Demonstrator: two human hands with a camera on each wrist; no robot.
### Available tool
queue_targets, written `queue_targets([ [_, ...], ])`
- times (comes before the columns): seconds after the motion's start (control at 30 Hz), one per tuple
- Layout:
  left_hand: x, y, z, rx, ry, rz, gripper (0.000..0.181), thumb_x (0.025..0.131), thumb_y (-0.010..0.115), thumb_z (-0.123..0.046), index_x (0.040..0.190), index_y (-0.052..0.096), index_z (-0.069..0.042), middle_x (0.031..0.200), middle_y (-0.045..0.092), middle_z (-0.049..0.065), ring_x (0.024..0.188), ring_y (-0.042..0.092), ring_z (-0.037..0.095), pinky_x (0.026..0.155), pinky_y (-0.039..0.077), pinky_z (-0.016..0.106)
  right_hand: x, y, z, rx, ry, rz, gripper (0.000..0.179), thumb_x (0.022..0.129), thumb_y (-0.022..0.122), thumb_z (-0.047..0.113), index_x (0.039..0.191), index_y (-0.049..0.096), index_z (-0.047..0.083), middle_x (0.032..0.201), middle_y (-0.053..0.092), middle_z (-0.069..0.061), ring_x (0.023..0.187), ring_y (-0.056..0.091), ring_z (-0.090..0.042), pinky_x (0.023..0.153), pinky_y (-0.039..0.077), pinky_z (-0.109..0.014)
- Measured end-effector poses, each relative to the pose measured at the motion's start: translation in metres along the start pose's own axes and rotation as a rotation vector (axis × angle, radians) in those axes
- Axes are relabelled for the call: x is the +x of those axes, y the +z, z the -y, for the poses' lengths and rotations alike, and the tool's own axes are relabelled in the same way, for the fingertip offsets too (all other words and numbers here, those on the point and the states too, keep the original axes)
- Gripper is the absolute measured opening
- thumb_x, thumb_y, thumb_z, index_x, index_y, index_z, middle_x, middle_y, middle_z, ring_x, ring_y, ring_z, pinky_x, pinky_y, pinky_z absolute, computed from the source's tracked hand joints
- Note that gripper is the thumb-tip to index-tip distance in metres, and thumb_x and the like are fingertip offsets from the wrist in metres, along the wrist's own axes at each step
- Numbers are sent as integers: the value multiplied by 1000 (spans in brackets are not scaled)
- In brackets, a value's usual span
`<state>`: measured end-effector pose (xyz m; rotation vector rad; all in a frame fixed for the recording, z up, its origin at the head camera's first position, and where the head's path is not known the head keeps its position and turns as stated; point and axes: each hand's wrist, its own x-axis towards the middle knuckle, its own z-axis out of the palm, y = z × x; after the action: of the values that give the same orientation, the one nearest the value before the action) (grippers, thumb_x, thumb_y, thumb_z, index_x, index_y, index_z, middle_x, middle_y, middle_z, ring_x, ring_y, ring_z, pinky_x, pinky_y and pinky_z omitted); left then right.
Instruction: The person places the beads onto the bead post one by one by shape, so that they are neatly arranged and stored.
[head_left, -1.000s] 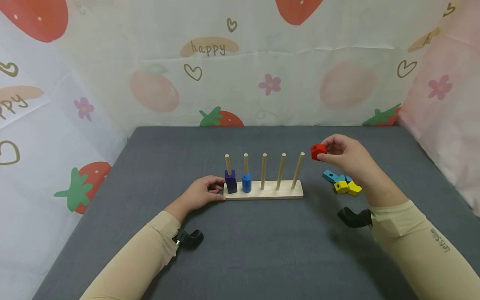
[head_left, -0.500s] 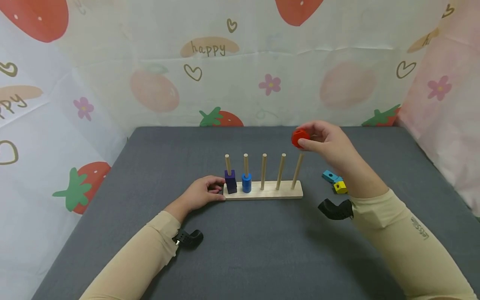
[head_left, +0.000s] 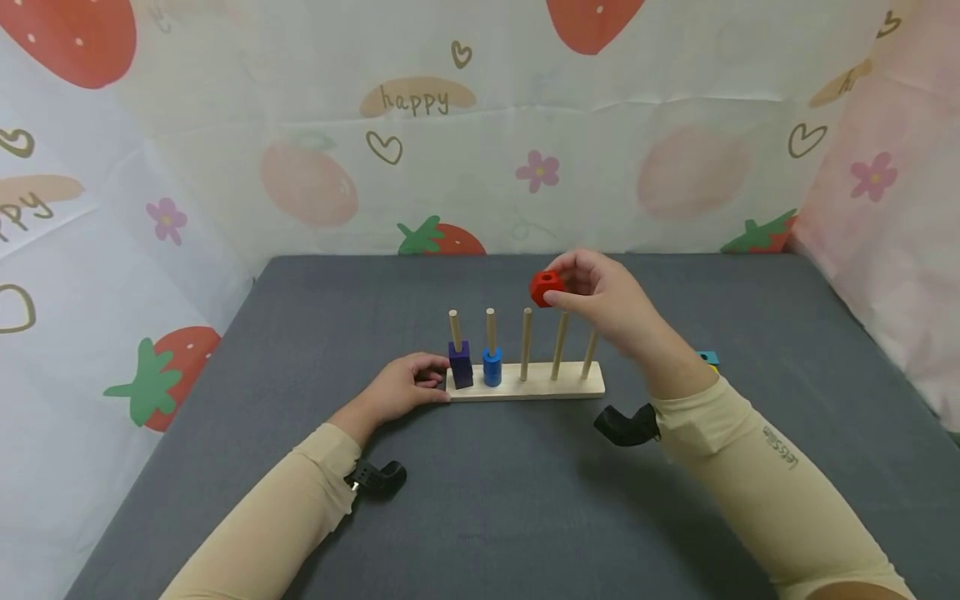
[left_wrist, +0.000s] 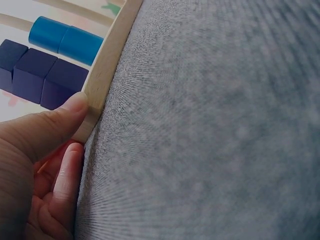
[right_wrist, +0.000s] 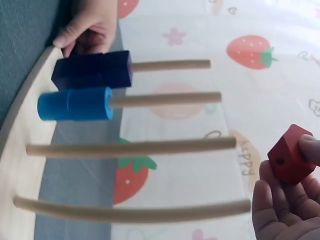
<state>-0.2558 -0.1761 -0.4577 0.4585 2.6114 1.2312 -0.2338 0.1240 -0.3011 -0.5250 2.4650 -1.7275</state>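
A wooden pegboard (head_left: pixel 540 386) with several upright pegs stands on the table. Purple square blocks (head_left: pixel 461 367) are stacked on its leftmost peg, and blue round blocks (head_left: pixel 492 368) on the peg beside it. My left hand (head_left: pixel 405 387) grips the board's left end; in the left wrist view the thumb (left_wrist: pixel 70 112) presses on its edge. Between thumb and fingers, my right hand (head_left: pixel 615 304) pinches a red faceted block (head_left: pixel 546 288) with a hole through it. That block is in the air above the pegs, apart from them, near the middle one. In the right wrist view the red block (right_wrist: pixel 290 155) is beyond the peg tips.
Right of the board, a light blue block (head_left: pixel 707 357) and a sliver of yellow show behind my right forearm, which hides the rest. The grey table (head_left: pixel 480 500) ends at a printed curtain (head_left: pixel 450 183). Each wrist carries a black camera mount (head_left: pixel 628 425).
My right hand has carried the red block leftward from beyond the board's right end to above the pegs, turning it on the way. The left hand and the board have stayed put.
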Motion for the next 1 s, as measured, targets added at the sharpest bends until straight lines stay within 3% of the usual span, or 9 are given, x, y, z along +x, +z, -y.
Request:
queue_targets([
  [0.2,0,0,1,3,1,-2,48,73,77,-23,116,60,-11,109,59,3,94,56,13,84,47,30,4,13,-3,26,-24,24,34,88,61,10,120,51,5,112,58,-11,100,57,-21,89,46,-34],
  [0.77,-1,0,-1,9,7,-8,48,73,77,-24,116,60,-11,108,60,2,93,56,12,83,47,30,8,24,-15,1,30,-42,26,86,64,11,111,56,8,105,61,-8,93,59,-20,86,47,-34],
  [1.0,-1,0,-1,8,7,-6,48,73,78,-23,116,60,-11,108,60,2,92,56,12,83,47,30,7,28,-17,-23,93,-26,25,85,65,12,110,57,10,106,60,-8,94,57,-24,86,46,-38],
])
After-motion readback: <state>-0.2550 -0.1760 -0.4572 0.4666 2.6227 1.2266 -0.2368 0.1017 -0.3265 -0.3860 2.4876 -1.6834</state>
